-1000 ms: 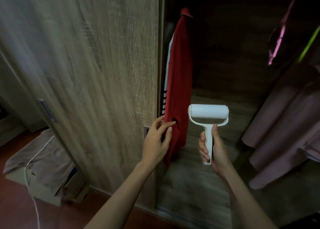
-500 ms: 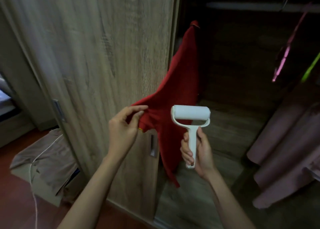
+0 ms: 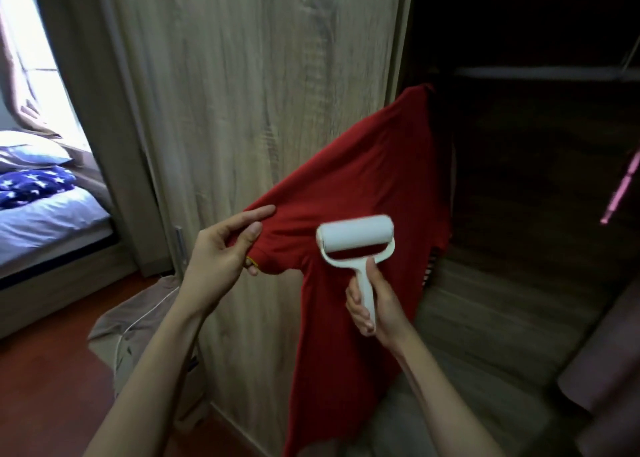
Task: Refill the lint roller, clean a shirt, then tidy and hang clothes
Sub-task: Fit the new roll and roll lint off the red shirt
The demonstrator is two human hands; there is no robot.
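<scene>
Red fabric shirt got tugged further left than before; left hand pinches its sleeve, right hand has its fingers gripping the white plastic lint roller, probably touching the cloth.

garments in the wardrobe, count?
3: red shirt held out by the left hand; a striped one peeking behind its right edge; a mauve one at lower right. Dark interior may hide more.

Dim, softly blurred view; window glare blows out left edge.
</scene>
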